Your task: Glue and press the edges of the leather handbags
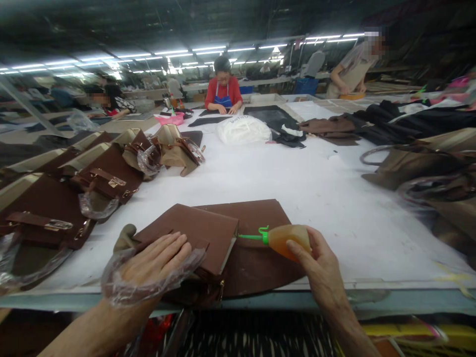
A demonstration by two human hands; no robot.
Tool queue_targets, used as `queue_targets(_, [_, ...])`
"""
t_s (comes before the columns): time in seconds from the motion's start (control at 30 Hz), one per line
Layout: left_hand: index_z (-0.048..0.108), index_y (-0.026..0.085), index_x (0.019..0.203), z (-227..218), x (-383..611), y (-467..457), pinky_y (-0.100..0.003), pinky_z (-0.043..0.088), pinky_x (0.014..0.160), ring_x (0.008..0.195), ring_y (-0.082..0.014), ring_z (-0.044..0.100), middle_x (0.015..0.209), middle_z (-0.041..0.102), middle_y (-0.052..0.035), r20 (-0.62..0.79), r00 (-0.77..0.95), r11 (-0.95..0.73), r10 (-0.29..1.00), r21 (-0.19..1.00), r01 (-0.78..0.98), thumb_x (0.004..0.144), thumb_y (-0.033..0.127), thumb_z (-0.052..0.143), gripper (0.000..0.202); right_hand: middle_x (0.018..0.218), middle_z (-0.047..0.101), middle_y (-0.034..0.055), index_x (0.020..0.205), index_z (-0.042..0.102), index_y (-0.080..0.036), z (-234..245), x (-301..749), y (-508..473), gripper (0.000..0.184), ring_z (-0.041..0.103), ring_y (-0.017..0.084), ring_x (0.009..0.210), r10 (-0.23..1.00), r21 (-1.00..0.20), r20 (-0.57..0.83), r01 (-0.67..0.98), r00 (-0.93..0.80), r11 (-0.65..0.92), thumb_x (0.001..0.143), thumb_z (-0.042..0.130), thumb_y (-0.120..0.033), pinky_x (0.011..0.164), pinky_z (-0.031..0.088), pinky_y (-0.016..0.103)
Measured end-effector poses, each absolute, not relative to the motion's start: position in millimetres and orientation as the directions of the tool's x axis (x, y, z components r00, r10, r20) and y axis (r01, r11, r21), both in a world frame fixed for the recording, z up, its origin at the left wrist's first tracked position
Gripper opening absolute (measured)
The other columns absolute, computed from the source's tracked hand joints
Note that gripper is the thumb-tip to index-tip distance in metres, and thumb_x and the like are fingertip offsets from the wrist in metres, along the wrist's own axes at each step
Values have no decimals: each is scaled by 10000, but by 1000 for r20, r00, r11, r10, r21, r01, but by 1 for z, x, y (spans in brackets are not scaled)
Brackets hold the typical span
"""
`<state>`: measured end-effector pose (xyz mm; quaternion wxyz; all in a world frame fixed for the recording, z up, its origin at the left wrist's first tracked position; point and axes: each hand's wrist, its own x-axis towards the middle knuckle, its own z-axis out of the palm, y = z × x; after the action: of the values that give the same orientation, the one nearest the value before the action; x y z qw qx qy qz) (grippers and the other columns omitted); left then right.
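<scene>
At the lower centre of the frame, a brown bag (193,228) is being pressed down by the left hand (156,260). Its fingers are being kept spread and flat on the flap, gripping nothing. A band of crinkled clear plastic (122,292) is curving around the heel of that hand.

Just to the right, an amber bottle (288,239) is being gripped by the right hand (322,265), with the fingers wrapped around its rear end. The bottle is being held low over a flat brown leather piece (256,267) on which the bag is lying. Its long axis is running nearly level across the frame, and its green nozzle (253,236) is being pointed left. The tip is being held at the bag's right edge, but whether it is touching cannot be told.

All this is being carried by a white table (297,183). Along the left side, a row of brown bags (104,176) is stretching toward the upper left. At the right edge, more bags (427,163) are being kept in a heap.

Farther up, a white bundle (243,130) is lying near the centre, with a pile of dark material (409,121) at the upper right. At the far end, a person in red (223,91) is working at the table.
</scene>
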<state>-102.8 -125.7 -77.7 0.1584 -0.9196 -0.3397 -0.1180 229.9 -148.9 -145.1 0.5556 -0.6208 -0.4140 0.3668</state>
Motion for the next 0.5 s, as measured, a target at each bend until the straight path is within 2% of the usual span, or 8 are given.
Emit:
queue_targets(0.13, [532, 272, 1162, -91, -115, -122, -279, 427, 966, 1072, -142, 556, 1132, 621, 12, 427, 733, -722, 529, -227, 654, 874, 184, 315, 371, 1020, 601, 60, 1106, 470, -203, -152, 220, -134, 529, 562, 252, 934, 913, -987, 55, 158, 405, -11, 674, 650, -450, 849, 449, 387])
queue_targets(0.4, [531, 275, 1170, -90, -107, -128, -283, 436, 960, 1084, -153, 548, 1146, 613, 6, 387, 696, -699, 605, -162, 697, 871, 214, 354, 353, 1004, 581, 44, 1111, 474, -221, -147, 208, -128, 510, 554, 241, 901, 922, -927, 136, 374, 361, -10, 682, 642, -440, 842, 429, 393])
queue_targets(0.5, [538, 265, 1170, -82, -103, -138, -253, 428, 962, 1067, -145, 560, 1159, 606, 2, 327, 690, -691, 646, -136, 710, 869, 213, 356, 356, 952, 597, 40, 1089, 490, -216, -148, 212, -132, 491, 562, 238, 861, 924, -936, 88, 349, 371, -51, 682, 640, -448, 807, 446, 386])
